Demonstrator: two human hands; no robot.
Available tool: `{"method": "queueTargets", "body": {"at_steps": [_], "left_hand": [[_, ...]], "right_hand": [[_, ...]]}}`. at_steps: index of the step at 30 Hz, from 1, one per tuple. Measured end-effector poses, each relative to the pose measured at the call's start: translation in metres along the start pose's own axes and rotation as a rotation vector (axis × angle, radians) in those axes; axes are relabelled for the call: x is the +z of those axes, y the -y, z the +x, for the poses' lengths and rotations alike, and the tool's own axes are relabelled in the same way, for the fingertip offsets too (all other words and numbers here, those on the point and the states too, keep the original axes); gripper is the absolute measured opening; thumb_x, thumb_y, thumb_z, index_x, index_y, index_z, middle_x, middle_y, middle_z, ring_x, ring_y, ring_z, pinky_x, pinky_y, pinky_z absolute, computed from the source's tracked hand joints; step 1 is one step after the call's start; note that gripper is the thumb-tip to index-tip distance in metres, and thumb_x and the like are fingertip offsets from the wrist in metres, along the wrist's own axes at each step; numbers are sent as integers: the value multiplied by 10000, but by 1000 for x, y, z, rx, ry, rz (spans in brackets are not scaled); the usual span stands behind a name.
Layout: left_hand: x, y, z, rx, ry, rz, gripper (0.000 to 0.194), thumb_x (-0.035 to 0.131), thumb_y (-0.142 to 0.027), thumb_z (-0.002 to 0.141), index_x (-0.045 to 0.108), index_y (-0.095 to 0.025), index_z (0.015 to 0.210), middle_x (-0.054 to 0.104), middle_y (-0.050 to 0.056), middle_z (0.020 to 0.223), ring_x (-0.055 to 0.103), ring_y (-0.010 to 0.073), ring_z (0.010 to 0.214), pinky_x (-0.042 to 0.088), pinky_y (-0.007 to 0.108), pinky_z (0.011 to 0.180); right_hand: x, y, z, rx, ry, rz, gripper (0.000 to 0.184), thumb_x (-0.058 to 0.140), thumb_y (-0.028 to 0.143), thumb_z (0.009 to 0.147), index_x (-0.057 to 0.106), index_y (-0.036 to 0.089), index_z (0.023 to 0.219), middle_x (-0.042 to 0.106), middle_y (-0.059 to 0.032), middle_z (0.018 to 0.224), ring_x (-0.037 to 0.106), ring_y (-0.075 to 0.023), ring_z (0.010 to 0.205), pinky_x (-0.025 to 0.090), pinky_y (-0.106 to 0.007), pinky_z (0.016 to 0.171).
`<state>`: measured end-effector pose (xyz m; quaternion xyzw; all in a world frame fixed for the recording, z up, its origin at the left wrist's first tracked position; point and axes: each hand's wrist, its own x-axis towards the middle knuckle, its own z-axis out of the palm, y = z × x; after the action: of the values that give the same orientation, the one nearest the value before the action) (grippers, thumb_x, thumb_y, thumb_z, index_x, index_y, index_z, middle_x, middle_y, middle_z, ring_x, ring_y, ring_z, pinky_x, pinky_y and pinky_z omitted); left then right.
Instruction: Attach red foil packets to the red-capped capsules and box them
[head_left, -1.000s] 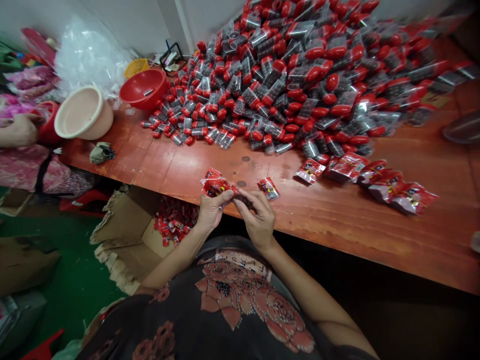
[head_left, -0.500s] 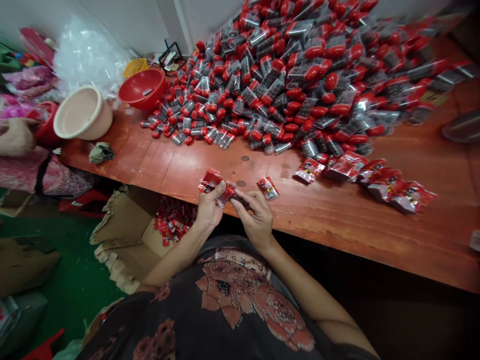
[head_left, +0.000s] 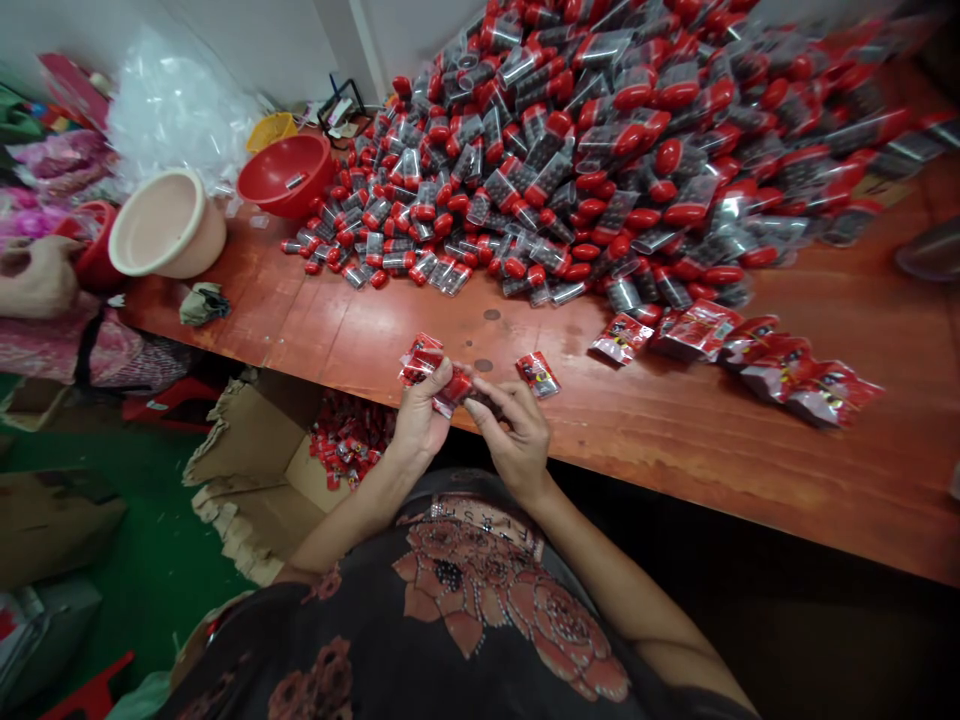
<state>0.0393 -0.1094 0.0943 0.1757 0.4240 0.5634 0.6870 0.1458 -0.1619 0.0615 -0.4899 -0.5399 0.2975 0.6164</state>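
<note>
In front of my waist, my left hand [head_left: 421,415] is closed on a few shiny red printed packets [head_left: 417,362], thumb on top. My right hand [head_left: 519,435] meets it with thumb and fingers pinched at the right end of the packets. Between those fingers is a small dark tube-like thing [head_left: 486,400], mostly covered by them. A single red printed packet [head_left: 538,374] lies on the table just beyond my right hand.
A heap of clear red-capped tubes [head_left: 540,180] covers the back of the table [head_left: 675,460]. More packets [head_left: 780,365] lie to the right. At left are a white bowl [head_left: 169,225], a red bowl [head_left: 289,175] and another person's hand [head_left: 41,280]. Below stands a cardboard box [head_left: 247,460] holding red packets.
Both hands stay together at the packets, with only slight finger movement. My right hand has shifted a little to the right. The other person's hand has moved slightly right.
</note>
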Motion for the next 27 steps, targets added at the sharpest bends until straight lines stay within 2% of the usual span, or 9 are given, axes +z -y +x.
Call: {"method": "queueTargets", "body": {"at_steps": [2,4,8,14,18,22,27], "left_hand": [[0,-1,-1,49,-1,38,300,827,-227,603,657,-177,846,700,-5,732,667,135,676,516,280,728],[0,-1,-2,86,2,83,366,831,-198,585,661,-186,908,711,-5,765,676,139,696,517,271,719],[-3,-1,-2,109,-28,134,340,824,-155,577,664,-170,877,711,-8,762,672,126,679,517,247,683],[-2,2,-1,141,-113,104,259,837,-149,546,650,-142,726,669,-32,647,621,85,564,494,212,618],[0,1,-1,130,-154,68,249,840,-158,545,643,-144,697,661,-36,632,616,84,558,488,216,606],[-1,0,-1,95,-166,74,238,836,-154,549,640,-132,684,662,-25,637,612,81,563,479,211,598],[-5,-2,2,23,-127,106,251,837,-155,547,647,-123,708,664,-16,648,622,92,578,481,214,599]], "right_hand": [[-1,1,1,117,5,64,331,615,191,878,652,316,1182,564,5,879,551,-111,714,482,-274,619],[-4,1,3,161,5,91,293,611,206,883,663,307,1153,577,3,901,563,-120,763,483,-287,664],[-7,-1,5,125,-2,85,258,620,203,876,676,300,1108,592,2,909,569,-137,837,478,-300,715],[-2,-1,0,77,-32,39,272,626,182,863,667,282,1113,566,2,889,558,-122,741,475,-283,639],[2,-1,-2,17,-80,1,290,650,147,833,663,267,1096,569,2,893,566,-119,738,486,-286,653],[0,0,-1,-27,-39,-7,302,640,132,835,664,274,1101,596,-1,894,576,-127,763,496,-285,667],[-5,0,3,-4,28,-3,272,648,143,827,678,267,1067,600,-6,891,587,-136,790,497,-292,680]]}}
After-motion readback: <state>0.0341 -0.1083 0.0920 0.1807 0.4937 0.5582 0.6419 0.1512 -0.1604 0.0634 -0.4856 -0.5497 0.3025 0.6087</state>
